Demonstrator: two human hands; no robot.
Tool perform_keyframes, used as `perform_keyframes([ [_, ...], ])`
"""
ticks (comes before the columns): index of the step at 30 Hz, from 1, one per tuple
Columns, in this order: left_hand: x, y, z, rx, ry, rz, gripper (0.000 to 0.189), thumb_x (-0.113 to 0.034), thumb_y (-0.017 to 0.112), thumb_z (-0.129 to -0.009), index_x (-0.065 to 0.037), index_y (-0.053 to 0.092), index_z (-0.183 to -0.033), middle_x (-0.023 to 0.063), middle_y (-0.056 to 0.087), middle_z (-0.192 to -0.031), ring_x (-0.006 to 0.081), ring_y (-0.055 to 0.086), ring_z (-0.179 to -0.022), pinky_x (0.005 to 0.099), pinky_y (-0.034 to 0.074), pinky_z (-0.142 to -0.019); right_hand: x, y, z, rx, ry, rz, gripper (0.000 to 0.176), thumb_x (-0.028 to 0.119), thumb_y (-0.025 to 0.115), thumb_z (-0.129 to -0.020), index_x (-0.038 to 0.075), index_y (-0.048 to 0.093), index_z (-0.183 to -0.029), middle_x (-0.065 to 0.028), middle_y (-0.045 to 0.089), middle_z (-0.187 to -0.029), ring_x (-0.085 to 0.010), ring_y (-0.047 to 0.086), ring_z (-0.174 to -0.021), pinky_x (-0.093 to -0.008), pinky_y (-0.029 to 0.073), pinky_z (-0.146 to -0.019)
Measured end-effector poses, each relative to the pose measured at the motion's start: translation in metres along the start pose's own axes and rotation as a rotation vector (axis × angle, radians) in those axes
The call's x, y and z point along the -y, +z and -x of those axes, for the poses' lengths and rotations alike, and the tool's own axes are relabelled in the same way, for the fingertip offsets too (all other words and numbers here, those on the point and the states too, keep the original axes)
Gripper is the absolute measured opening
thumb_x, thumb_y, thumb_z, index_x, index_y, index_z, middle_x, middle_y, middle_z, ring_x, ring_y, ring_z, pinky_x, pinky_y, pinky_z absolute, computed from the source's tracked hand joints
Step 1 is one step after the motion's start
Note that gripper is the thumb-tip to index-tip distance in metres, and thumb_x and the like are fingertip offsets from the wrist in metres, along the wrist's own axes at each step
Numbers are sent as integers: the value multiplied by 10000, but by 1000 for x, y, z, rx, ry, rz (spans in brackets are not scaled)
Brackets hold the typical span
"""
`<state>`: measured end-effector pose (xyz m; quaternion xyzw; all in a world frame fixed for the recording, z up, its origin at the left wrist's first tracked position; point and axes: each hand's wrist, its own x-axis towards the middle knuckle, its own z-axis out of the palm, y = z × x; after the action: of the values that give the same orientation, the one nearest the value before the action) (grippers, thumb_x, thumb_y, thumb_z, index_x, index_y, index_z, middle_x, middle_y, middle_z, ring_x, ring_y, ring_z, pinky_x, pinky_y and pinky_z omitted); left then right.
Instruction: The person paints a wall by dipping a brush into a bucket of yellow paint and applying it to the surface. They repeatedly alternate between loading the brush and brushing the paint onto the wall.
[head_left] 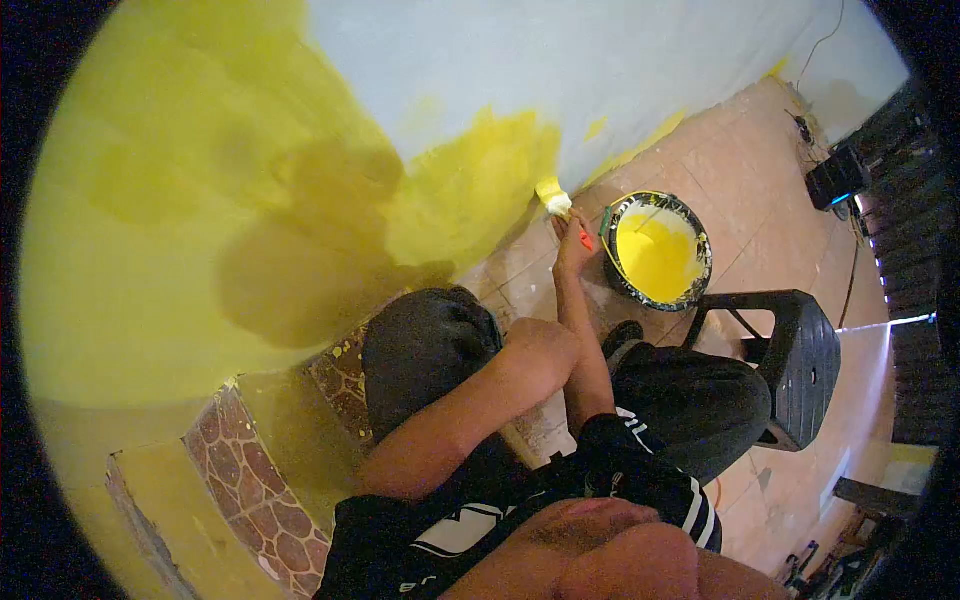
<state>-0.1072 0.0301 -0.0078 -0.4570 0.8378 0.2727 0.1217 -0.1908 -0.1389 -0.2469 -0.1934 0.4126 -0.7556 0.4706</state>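
My right hand (pixel 575 248) is closed around a paintbrush (pixel 555 198) with a red spot on its handle. The brush's yellow and white head touches the low part of the wall, at the edge of the yellow paint. My left forearm (pixel 455 415) crosses toward my right forearm; my left hand (pixel 545 350) is bent there, its fingers hidden. Beside my right hand stands a round black-rimmed bucket (pixel 706 250) with yellow paint (pixel 655 262) inside and a yellow wire handle.
The wall (pixel 480 50) is part yellow, part pale. A black plastic stool (pixel 805 370) stands right of my knee. A dark box with a blue light (pixel 838 180) and cables are at the upper right. Stone-patterned trim (pixel 255 480) is at the lower left.
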Motion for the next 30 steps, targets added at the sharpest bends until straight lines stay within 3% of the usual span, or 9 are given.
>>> perform_keyframes([
  [6, 1, 1, -2, -12, 19, -10, 191, -97, 501, -742, 6, 645, -813, 209, 633, -816, 351, 634, -768, 455, 509, -659, -15, -13, -13, -62, 78, 22, 126, 49, 565, -826, -33, 610, -909, -147, 617, -901, -240, 628, -794, -341, 556, -696],
  [8, 3, 4, -4, -10, 21, 15, 192, -98, 497, -744, 2, 646, -815, 208, 633, -819, 351, 634, -773, 453, 510, -661, -14, -19, -18, -88, 68, 112, 151, 77, 585, -827, -36, 598, -927, -148, 619, -868, -224, 635, -727, -322, 561, -674],
  [15, 7, 8, -7, -50, 37, -29, 217, -129, 475, -767, -4, 645, -820, 206, 633, -835, 352, 632, -790, 452, 510, -664, 25, 3, -6, -54, 13, 106, 137, 84, 578, -827, -25, 599, -907, -135, 619, -861, -222, 636, -721, -310, 557, -657],
  [21, 4, 0, -4, -17, 10, -4, 208, -125, 484, -760, 2, 637, -820, 201, 635, -847, 347, 634, -784, 452, 509, -664, 76, 50, -1, 116, -98, 36, 125, 12, 511, -842, -35, 604, -913, -122, 611, -867, -208, 625, -701, -312, 563, -643],
  [23, 2, -3, -1, 5, 4, -16, 203, -121, 487, -755, 3, 634, -818, 201, 635, -847, 346, 635, -782, 453, 508, -667, 98, 67, 5, 186, -189, 100, 155, 52, 475, -876, -51, 575, -934, -148, 595, -878, -243, 633, -737, -340, 560, -702],
  [30, 6, 12, -8, -140, 56, -4, 183, -120, 518, -714, 1, 643, -772, 190, 639, -806, 332, 639, -750, 439, 517, -632, 157, 108, 26, 236, -202, 11, 129, 28, 452, -865, -68, 536, -886, -189, 585, -885, -297, 635, -775, -382, 565, -728],
])
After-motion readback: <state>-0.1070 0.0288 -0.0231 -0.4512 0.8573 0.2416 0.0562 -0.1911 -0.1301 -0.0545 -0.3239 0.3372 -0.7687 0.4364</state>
